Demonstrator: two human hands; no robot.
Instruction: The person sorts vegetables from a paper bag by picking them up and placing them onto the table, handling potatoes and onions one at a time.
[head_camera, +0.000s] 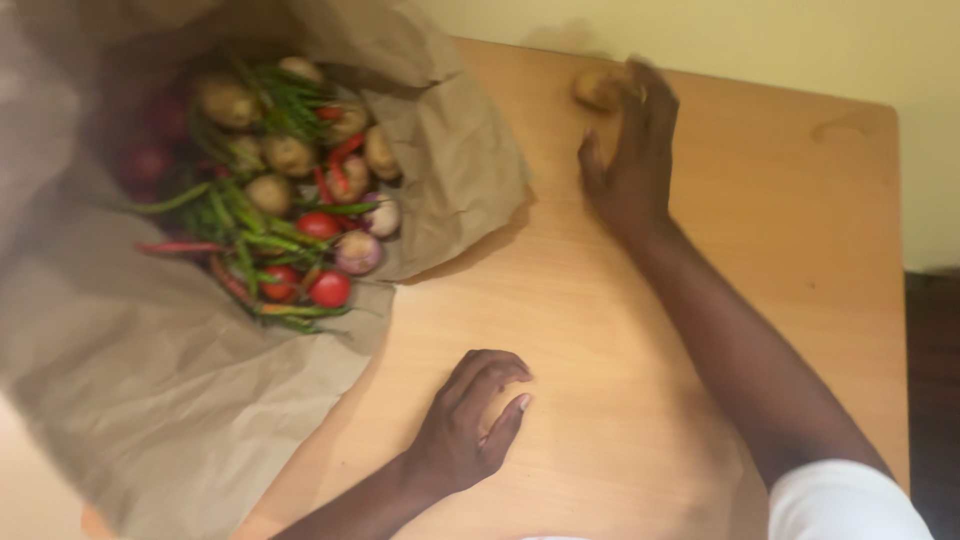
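The right hand (628, 160) is reaching with fingers spread, its fingertips touching a potato (598, 88) on the counter (780, 240). Closing fully around it would likely prevent rolling. The left hand (475, 415) is resting loosely curled, holding nothing, nearer the paper bag (160, 380).

Wooden table (800, 230), brown paper bag (160, 380), 1 potato (597, 88)

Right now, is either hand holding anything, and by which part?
Nothing is clearly held. The right hand lies open, fingertips at a potato on the table, no grip around it. The left hand rests curled, seemingly empty.
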